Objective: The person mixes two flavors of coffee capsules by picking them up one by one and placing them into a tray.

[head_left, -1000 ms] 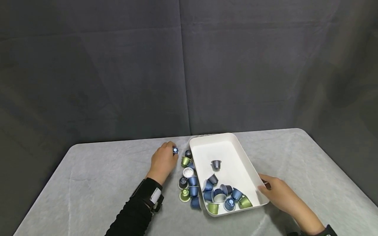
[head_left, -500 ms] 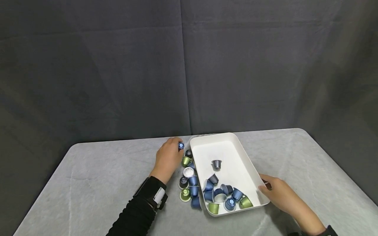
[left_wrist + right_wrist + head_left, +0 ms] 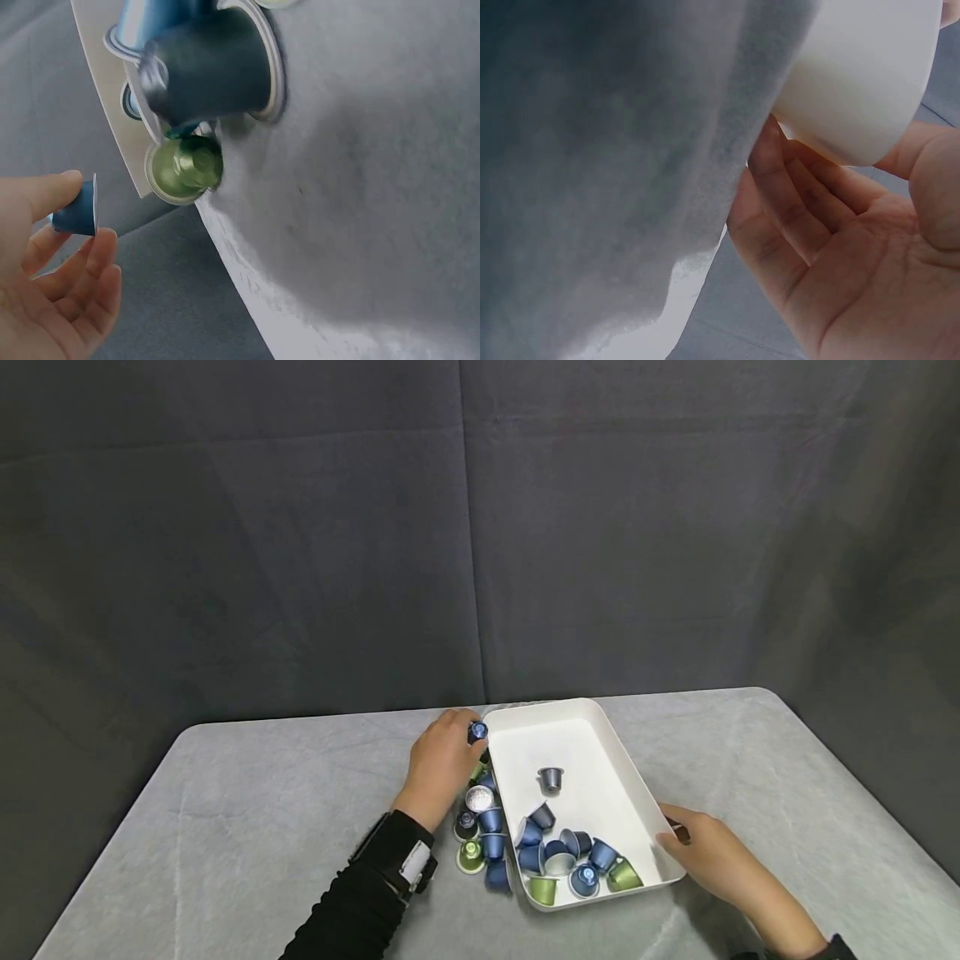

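Between thumb and fingers, my left hand [image 3: 441, 764] pinches a blue coffee capsule [image 3: 477, 732], held by the far left corner of a white tray [image 3: 592, 760]. The left wrist view shows this blue capsule [image 3: 76, 211] side-on, its pale rim facing away from the palm. At the near right corner of the tray, my right hand [image 3: 708, 853] grips its edge, thumb at the rim. In the right wrist view, fingers [image 3: 780, 191] curl beneath the white tray wall [image 3: 862, 82]. Several blue, green and grey capsules lie in the tray, mostly at its near end; one grey capsule [image 3: 551, 779] lies apart.
Along the tray's left side, several loose capsules crowd together, among them a green one [image 3: 470, 855], a black one [image 3: 466, 825] and one with its silver lid up [image 3: 479, 798]. A grey cloth covers the table [image 3: 262, 827]; a dark curtain [image 3: 337, 568] hangs behind.
My left hand has moved right with the blue capsule, from beside the loose capsules to the tray's far left corner. My right hand and the tray have stayed put.
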`<state>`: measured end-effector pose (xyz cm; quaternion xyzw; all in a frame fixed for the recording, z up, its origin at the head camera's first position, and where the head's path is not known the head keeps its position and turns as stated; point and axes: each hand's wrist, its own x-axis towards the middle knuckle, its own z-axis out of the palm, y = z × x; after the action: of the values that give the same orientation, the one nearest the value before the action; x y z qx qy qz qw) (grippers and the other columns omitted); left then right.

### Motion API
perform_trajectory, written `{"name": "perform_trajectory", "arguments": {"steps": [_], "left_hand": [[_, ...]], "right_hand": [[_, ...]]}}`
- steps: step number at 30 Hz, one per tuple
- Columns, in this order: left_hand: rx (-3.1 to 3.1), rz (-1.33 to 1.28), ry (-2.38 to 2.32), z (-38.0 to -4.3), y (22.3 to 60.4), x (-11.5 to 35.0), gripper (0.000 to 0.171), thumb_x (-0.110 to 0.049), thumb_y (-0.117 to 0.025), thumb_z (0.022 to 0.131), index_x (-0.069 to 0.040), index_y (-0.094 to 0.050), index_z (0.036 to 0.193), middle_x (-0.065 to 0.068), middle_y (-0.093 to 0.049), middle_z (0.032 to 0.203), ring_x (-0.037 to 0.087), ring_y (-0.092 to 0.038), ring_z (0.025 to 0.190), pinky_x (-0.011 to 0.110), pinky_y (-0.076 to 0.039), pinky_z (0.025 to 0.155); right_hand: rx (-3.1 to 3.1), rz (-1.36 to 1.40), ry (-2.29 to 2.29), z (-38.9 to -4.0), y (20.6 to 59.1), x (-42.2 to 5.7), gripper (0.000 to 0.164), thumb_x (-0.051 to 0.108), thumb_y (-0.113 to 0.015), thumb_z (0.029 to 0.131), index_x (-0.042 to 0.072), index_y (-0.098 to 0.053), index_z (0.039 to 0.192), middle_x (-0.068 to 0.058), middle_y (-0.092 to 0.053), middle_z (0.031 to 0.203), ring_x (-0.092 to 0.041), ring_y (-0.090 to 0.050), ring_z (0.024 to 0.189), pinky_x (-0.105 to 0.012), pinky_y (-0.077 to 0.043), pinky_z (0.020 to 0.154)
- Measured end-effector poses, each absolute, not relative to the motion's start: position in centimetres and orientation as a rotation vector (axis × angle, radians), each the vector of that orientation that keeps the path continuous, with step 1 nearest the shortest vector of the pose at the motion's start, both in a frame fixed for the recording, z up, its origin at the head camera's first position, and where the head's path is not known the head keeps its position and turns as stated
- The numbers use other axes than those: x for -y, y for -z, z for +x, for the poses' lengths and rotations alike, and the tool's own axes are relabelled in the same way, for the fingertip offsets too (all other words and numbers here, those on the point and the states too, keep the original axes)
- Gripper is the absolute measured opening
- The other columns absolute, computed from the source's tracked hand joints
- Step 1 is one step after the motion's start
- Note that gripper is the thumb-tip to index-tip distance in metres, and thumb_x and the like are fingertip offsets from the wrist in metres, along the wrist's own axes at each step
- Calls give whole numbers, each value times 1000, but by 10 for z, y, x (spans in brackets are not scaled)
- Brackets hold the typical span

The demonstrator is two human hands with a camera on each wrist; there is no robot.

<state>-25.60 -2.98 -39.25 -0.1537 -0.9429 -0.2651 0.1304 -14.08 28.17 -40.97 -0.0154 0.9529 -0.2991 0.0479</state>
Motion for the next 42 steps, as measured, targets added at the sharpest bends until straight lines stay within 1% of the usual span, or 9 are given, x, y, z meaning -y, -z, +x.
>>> {"name": "perform_trajectory", "arguments": {"steps": [6, 10, 14, 21, 28, 32, 37, 42], "left_hand": [[2731, -490, 733, -252, 391, 26, 35, -22, -75, 90, -6, -67, 119, 13, -64, 111, 29, -65, 97, 43, -54, 77], [2732, -503, 735, -250, 389, 23, 35, -23, -75, 90, -5, -67, 118, 13, -64, 111, 29, -65, 98, 44, -54, 78], [2731, -539, 736, -248, 388, 19, 32, -20, -75, 90, -5, -67, 117, 13, -65, 112, 28, -64, 100, 44, -54, 79], [2717, -606, 691, -242, 388, 12, 25, -15, -73, 91, -6, -67, 113, 9, -65, 102, 27, -64, 95, 42, -55, 76], [2737, -685, 696, -238, 387, 1, 23, -12, -69, 93, -6, -67, 116, 9, -65, 105, 27, -63, 97, 41, -55, 77], [2723, -735, 666, -236, 387, -3, 23, -11, -70, 93, -6, -67, 115, 8, -65, 103, 26, -63, 96, 40, -55, 76], [2699, -789, 635, -234, 388, -6, 21, -12, -70, 93, -6, -68, 112, 7, -66, 102, 25, -62, 94, 38, -54, 77], [2711, -820, 606, -233, 390, -12, 20, -13, -71, 92, -8, -69, 111, 6, -69, 105, 24, -63, 97, 37, -53, 81]], "right_hand": [[-2908, -44, 895, -141, 409, -282, 43, 5, -64, 94, -14, -54, 131, -25, -66, 112, -31, -67, 93, -47, -54, 76], [-2908, -47, 894, -142, 409, -282, 43, 6, -64, 94, -14, -54, 131, -25, -66, 112, -32, -67, 93, -48, -54, 77], [-2908, -51, 895, -142, 409, -282, 43, 6, -64, 94, -13, -54, 131, -25, -66, 112, -31, -67, 93, -47, -54, 76], [-2903, -50, 899, -142, 410, -282, 43, 5, -64, 93, -13, -54, 131, -24, -66, 112, -30, -67, 92, -45, -55, 74], [-2904, -44, 884, -143, 409, -282, 44, 6, -64, 94, -14, -53, 131, -25, -67, 111, -31, -67, 92, -47, -54, 75], [-2901, -34, 878, -144, 409, -282, 44, 7, -64, 94, -13, -53, 132, -25, -66, 113, -31, -67, 93, -47, -54, 76], [-2896, -36, 888, -144, 409, -281, 44, 7, -64, 94, -13, -53, 133, -27, -64, 117, -31, -67, 93, -46, -54, 75], [-2892, -36, 889, -144, 409, -282, 45, 7, -64, 95, -13, -53, 133, -28, -63, 119, -31, -67, 94, -46, -54, 75]]}}
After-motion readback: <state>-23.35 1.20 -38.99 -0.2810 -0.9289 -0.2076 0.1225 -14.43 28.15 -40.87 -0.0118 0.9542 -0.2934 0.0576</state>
